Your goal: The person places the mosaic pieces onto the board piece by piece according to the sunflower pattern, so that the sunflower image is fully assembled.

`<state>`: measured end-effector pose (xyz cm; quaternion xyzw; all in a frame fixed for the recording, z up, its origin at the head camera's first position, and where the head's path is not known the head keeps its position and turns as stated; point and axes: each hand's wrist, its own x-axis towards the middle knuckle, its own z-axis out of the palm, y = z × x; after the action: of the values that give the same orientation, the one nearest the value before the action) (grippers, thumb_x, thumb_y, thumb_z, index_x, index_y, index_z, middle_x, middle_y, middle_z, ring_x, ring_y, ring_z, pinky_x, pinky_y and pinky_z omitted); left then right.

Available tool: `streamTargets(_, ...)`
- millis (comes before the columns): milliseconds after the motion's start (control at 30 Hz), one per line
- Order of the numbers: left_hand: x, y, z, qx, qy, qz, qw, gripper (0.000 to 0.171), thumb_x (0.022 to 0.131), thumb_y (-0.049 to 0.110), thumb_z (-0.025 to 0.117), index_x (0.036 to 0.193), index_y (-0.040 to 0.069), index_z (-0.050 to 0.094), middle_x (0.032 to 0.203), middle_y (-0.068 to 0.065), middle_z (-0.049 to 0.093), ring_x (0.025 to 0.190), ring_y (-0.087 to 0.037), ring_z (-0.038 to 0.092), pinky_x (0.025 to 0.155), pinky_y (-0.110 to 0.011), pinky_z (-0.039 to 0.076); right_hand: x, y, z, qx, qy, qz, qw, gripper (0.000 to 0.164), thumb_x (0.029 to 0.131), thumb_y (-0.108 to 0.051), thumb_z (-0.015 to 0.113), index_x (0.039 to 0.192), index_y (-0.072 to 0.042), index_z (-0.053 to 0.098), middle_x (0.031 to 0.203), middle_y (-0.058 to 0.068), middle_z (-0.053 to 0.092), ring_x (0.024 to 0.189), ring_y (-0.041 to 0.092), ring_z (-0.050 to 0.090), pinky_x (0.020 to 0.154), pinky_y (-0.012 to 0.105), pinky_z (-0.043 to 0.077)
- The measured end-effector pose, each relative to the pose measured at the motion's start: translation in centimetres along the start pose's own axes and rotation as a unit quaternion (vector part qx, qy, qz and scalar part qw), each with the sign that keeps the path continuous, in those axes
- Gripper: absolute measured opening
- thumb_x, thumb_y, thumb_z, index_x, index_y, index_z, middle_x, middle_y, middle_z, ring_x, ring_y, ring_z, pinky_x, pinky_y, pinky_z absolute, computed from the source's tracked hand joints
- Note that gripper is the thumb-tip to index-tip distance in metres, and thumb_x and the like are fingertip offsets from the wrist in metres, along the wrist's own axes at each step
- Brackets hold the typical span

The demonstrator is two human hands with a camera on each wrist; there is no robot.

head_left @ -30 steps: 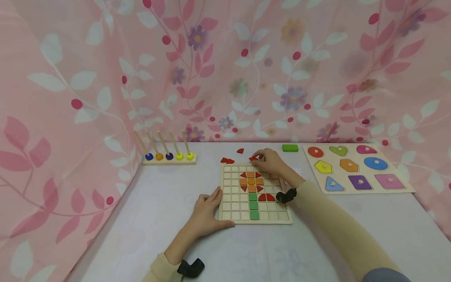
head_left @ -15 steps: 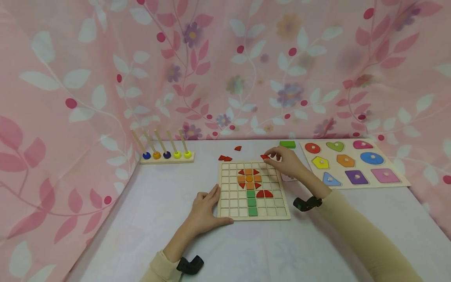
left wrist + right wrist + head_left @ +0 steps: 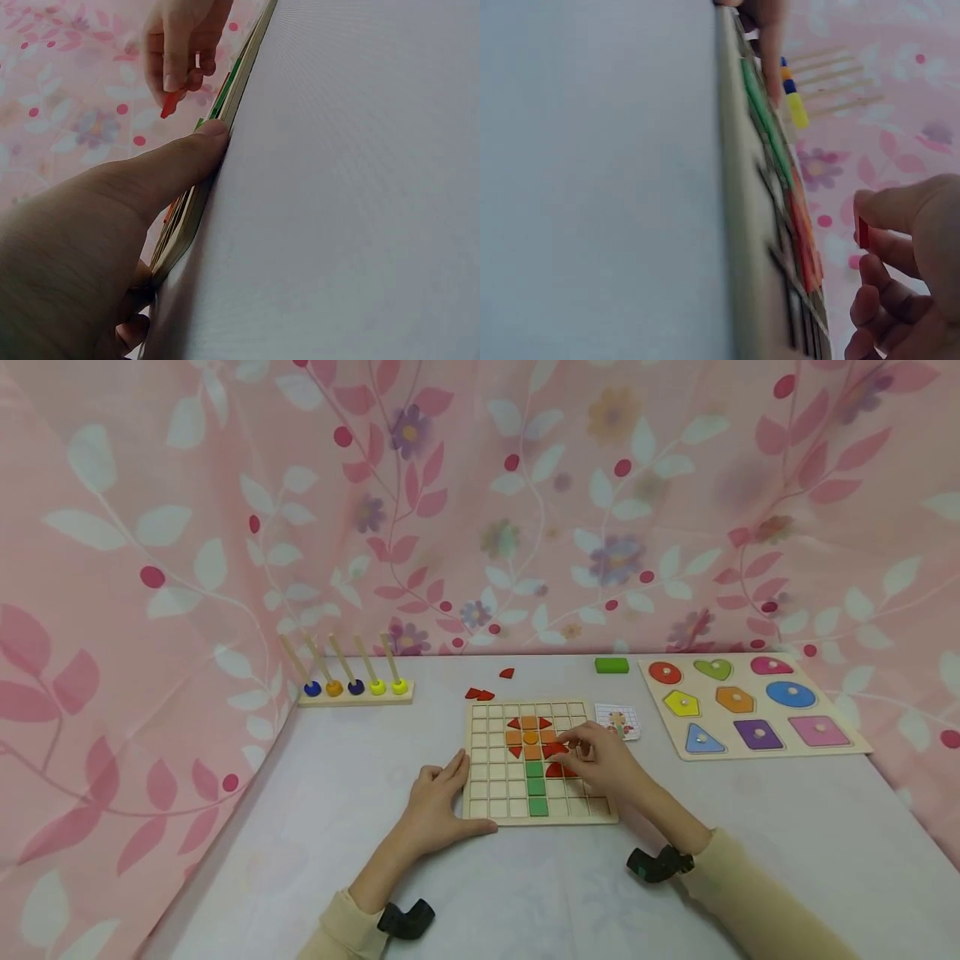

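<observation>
Pinches a red piece [image 3: 171, 104] between thumb and fingertips of the right hand [image 3: 611, 766], raised above the right half of the grid board [image 3: 497, 791]; rests the left hand [image 3: 435, 814], thumb and fingers spread, against the board's near-left corner. Includes also loose red pieces [image 3: 486, 696] just beyond the board; a picture card [image 3: 617, 722] just right of it.

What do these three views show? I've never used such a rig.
No machine: a person works bare-handed. The head camera looks forward and down; each wrist camera watches its own hand's work. On the white surface lie a square wooden grid board, a pale wooden puzzle board of coloured shapes, a green rectangular block, red wedges and a five-peg wooden bead stand. The left hand rests against the grid board's near left corner; the right hand pinches a small, flat red piece over it.
</observation>
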<state>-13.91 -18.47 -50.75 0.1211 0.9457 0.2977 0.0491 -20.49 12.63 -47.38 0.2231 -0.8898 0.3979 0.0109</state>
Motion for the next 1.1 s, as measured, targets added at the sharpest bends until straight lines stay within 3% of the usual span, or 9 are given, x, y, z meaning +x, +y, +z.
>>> streamTargets(300,0.2,-0.2,0.0,0.007,0.001,0.001,1.0,0.121,0.075,0.069,0.087,0.166,0.01,0.033,0.176,-0.002,0.024,0.119,-0.025,0.037,0.095,-0.041,0.037,-1.5,0.3,0.2,-0.012,-0.045,-0.009,0.999,0.023,0.094,-0.019,0.083,0.115,-0.013,0.077,0.098,-0.005,0.067,0.087,0.018,0.054,0.074,0.027,0.046)
streamTargets(467,0.2,-0.1,-0.1,0.003,-0.003,-0.001,1.0,0.121,0.075,0.068,0.087,0.167,0.012,0.033,0.177,0.0,0.024,0.122,-0.026,0.037,0.097,-0.042,0.038,-2.1,0.6,0.0,-0.021,-0.067,-0.049,0.996,0.023,0.093,-0.011,0.081,0.115,-0.015,0.078,0.108,-0.007,0.069,0.096,0.015,0.059,0.083,0.03,0.052)
streamTargets(667,0.2,-0.2,0.0,0.005,-0.002,-0.001,1.0,0.121,0.075,0.068,0.088,0.167,0.012,0.032,0.177,0.0,0.023,0.121,-0.026,0.037,0.096,-0.042,0.038,-2.6,1.0,-0.1,-0.043,-0.072,-0.108,0.991,0.039,0.089,0.001,0.073,0.123,-0.017,0.078,0.12,-0.003,0.069,0.112,0.017,0.059,0.094,0.04,0.054)
streamTargets(933,0.2,-0.3,-0.1,0.002,-0.002,0.0,1.0,0.121,0.075,0.067,0.088,0.166,0.009,0.033,0.176,-0.003,0.024,0.12,-0.026,0.037,0.095,-0.043,0.038,-2.7,2.3,-0.2,-0.04,-0.056,-0.101,0.993,0.019,0.089,-0.014,0.085,0.107,-0.016,0.079,0.11,-0.003,0.066,0.095,0.015,0.056,0.081,0.03,0.048)
streamTargets(1100,0.1,-0.2,0.0,-0.002,-0.006,-0.003,1.0,0.121,0.075,0.068,0.087,0.166,0.01,0.033,0.176,-0.002,0.024,0.121,-0.026,0.037,0.096,-0.042,0.038,-3.0,2.5,0.2,-0.024,-0.045,-0.089,0.995,0.015,0.089,-0.019,0.087,0.102,-0.019,0.079,0.106,-0.005,0.066,0.092,0.014,0.056,0.076,0.028,0.046)
